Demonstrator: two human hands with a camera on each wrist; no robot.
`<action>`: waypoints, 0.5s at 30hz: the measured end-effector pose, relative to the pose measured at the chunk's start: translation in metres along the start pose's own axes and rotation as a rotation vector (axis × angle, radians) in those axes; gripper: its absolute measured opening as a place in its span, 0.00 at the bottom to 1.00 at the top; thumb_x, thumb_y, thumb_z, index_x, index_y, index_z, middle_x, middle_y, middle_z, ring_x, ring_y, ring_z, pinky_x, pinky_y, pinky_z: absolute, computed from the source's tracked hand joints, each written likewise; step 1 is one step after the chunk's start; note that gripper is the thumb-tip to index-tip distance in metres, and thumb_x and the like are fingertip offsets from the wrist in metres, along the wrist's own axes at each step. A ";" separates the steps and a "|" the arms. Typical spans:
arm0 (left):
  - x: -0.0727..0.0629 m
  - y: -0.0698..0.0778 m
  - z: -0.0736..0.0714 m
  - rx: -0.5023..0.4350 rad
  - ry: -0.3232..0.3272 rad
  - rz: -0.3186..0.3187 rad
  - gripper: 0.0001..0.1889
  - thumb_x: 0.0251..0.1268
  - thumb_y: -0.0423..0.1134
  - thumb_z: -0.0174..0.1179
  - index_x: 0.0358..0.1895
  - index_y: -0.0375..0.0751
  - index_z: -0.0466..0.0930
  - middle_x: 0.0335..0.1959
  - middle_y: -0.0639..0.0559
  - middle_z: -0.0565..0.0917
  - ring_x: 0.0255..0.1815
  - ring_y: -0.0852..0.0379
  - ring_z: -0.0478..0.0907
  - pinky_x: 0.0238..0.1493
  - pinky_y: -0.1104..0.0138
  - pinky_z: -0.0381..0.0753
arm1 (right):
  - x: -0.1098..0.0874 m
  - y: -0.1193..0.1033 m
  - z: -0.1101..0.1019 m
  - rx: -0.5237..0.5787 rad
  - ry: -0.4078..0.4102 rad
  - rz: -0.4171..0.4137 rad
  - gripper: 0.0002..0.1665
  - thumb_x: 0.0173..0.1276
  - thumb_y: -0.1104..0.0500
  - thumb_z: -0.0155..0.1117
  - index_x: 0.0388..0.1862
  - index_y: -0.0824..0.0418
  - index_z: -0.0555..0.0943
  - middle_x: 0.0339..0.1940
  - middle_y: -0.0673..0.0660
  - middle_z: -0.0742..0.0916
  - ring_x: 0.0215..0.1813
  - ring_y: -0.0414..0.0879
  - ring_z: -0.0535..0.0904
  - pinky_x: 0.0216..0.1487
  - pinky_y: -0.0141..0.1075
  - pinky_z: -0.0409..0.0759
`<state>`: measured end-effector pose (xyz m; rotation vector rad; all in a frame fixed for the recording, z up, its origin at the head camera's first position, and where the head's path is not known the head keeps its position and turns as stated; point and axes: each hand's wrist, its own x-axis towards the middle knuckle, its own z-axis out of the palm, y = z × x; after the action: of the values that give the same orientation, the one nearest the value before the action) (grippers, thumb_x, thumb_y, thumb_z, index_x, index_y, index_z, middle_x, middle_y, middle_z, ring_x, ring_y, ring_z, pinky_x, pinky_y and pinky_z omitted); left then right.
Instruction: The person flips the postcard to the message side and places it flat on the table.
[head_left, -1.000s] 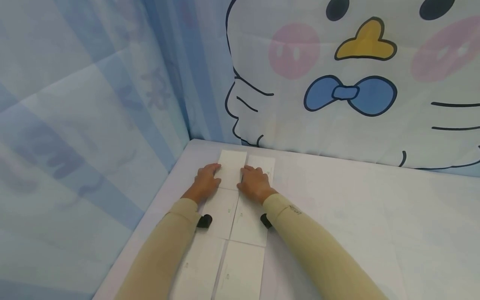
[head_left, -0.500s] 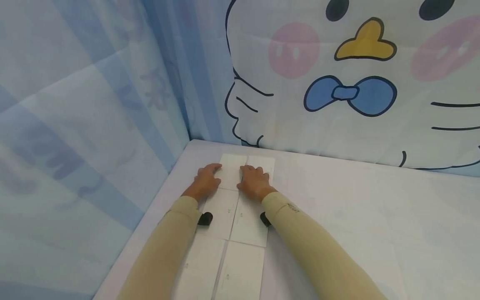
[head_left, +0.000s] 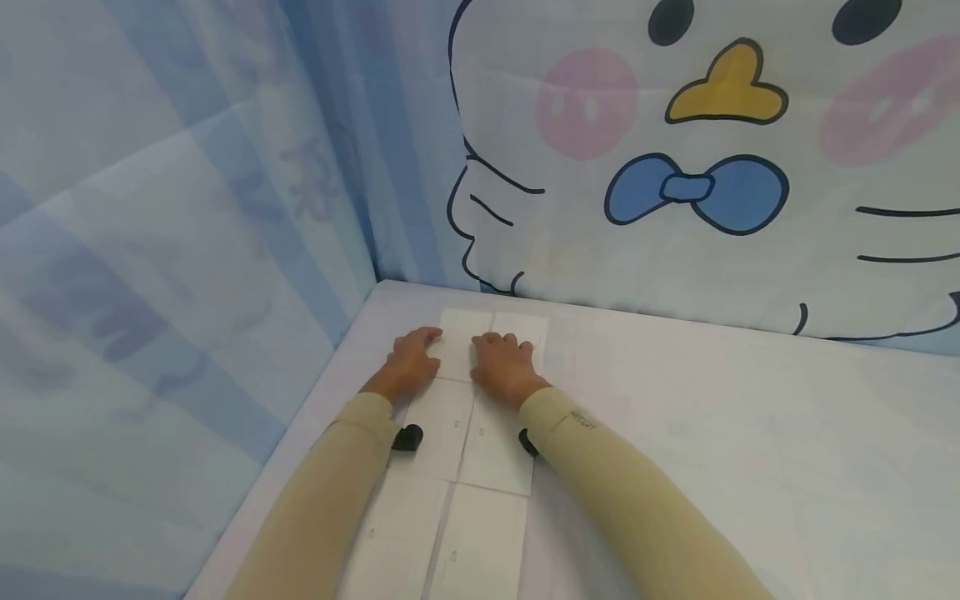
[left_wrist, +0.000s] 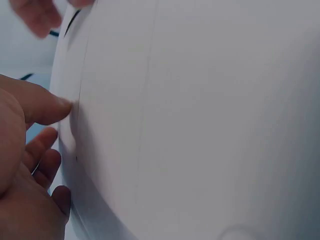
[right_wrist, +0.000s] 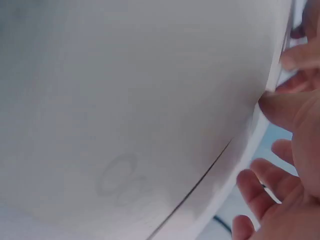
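Note:
White paper sheets lie in two columns on the white table in the head view. At the far end, my left hand (head_left: 407,362) touches the left edge of the far left sheet (head_left: 457,346) with thumb and fingertips. My right hand (head_left: 506,368) rests over the far right sheet (head_left: 531,327), its thumb and fingertips by the seam between the two far sheets. In the left wrist view the left thumb (left_wrist: 52,107) meets a sheet's edge, with the other fingers loosely bent. The right thumb (right_wrist: 280,107) presses near an edge in the right wrist view.
Nearer sheets, the middle left (head_left: 442,425), middle right (head_left: 495,446), front left (head_left: 397,533) and front right (head_left: 480,542), bear small faint marks. Cloth walls with a cartoon print (head_left: 697,192) border the table (head_left: 712,433) behind and left.
The far left sheet has slid slightly nearer, and its seam with the sheet below looks tight. My right hand has shifted a little left. The left hand has stayed nearly in place.

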<state>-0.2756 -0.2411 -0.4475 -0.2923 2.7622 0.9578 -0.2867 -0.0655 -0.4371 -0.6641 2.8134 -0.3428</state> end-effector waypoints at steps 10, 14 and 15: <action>-0.018 0.011 -0.004 -0.042 0.163 0.187 0.28 0.64 0.26 0.53 0.69 0.35 0.68 0.71 0.37 0.66 0.70 0.38 0.60 0.71 0.45 0.60 | -0.022 -0.012 -0.005 -0.101 0.101 -0.132 0.27 0.76 0.49 0.59 0.70 0.57 0.74 0.69 0.56 0.77 0.67 0.54 0.71 0.64 0.53 0.70; -0.039 0.017 -0.011 -0.047 0.224 0.223 0.28 0.66 0.32 0.57 0.70 0.33 0.67 0.71 0.35 0.67 0.71 0.37 0.61 0.71 0.46 0.61 | -0.048 -0.009 -0.017 -0.152 0.131 -0.208 0.29 0.74 0.47 0.61 0.69 0.57 0.75 0.68 0.56 0.77 0.68 0.53 0.71 0.66 0.52 0.69; -0.045 0.019 -0.012 -0.052 0.237 0.225 0.28 0.67 0.34 0.58 0.70 0.33 0.67 0.71 0.35 0.67 0.71 0.37 0.61 0.71 0.46 0.61 | -0.057 -0.006 -0.020 -0.158 0.144 -0.228 0.29 0.73 0.47 0.62 0.69 0.57 0.75 0.68 0.56 0.77 0.68 0.54 0.71 0.66 0.51 0.69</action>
<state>-0.2382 -0.2288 -0.4160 -0.1096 3.0397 1.1159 -0.2402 -0.0413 -0.4073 -1.0386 2.9276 -0.2156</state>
